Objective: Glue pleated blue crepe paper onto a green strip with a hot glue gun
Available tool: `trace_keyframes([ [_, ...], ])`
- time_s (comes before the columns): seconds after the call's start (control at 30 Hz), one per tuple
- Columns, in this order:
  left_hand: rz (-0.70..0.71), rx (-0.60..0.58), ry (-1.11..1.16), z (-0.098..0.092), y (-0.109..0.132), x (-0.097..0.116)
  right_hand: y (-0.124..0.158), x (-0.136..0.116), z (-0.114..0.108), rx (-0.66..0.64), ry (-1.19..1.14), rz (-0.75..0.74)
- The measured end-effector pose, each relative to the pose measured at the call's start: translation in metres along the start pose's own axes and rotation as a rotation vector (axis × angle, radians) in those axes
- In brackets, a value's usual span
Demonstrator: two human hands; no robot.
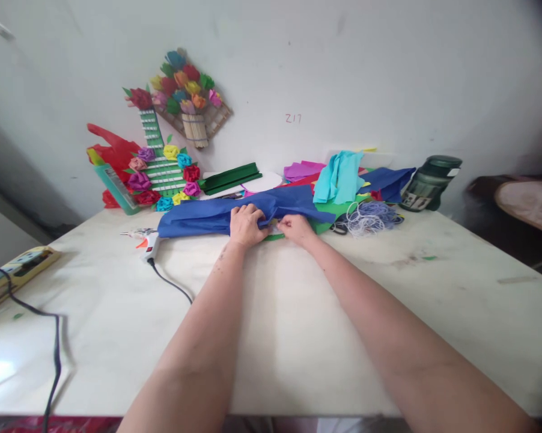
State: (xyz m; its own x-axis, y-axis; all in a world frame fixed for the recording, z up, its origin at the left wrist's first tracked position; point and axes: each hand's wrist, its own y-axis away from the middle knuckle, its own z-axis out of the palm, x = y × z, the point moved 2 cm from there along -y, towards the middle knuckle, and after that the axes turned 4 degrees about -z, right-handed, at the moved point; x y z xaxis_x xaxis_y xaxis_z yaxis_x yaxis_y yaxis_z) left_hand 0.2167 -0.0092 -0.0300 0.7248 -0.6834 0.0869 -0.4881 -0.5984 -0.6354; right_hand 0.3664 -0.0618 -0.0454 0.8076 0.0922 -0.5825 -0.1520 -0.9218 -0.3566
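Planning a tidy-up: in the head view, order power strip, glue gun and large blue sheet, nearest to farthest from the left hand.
1. Large blue sheet: touching the left hand.
2. Glue gun: left of it.
3. Power strip: farther left.

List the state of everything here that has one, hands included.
Left hand: fingers spread on the blue sheet
Right hand: fingers drawn together, grip unclear
Blue sheet: creased
Glue gun: lying down, corded; heat can't be told
String: loosely tangled
Bottle: lid on
Turquoise sheet: rumpled
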Motion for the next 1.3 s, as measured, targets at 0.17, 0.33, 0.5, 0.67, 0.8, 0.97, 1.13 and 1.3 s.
trace_keyframes([
  [0.17,-0.014,-0.028,0.024,-0.006,0.005,0.002,0.004,-0.007,0.007,-0.223,-0.366,0.205],
  [0.33,-0.002,-0.106,0.086,-0.024,0.002,-0.002,0.008,-0.015,0.004,-0.256,-0.535,0.268],
  [0.5,-0.185,-0.099,0.039,-0.057,0.009,-0.021,0.013,-0.013,-0.001,-0.253,-0.625,0.241],
  [0.67,-0.881,0.125,-0.112,-0.085,0.043,-0.055,0.025,-0.033,0.003,-0.331,-0.594,0.181],
  [0.8,-1.099,0.238,-0.141,-0.100,0.073,-0.081,0.034,-0.075,0.021,-0.451,-0.616,0.042],
  [0.97,-1.271,0.219,-0.098,-0.111,0.107,-0.121,0.037,-0.126,0.058,-0.525,-0.729,0.033],
  [1.13,-1.324,-0.018,-0.006,-0.107,0.120,-0.148,0.038,-0.150,0.086,-0.506,-0.768,-0.016],
  [1.3,-1.233,-0.027,-0.066,-0.107,0.119,-0.159,0.037,-0.149,0.097,-0.515,-0.783,0.002],
])
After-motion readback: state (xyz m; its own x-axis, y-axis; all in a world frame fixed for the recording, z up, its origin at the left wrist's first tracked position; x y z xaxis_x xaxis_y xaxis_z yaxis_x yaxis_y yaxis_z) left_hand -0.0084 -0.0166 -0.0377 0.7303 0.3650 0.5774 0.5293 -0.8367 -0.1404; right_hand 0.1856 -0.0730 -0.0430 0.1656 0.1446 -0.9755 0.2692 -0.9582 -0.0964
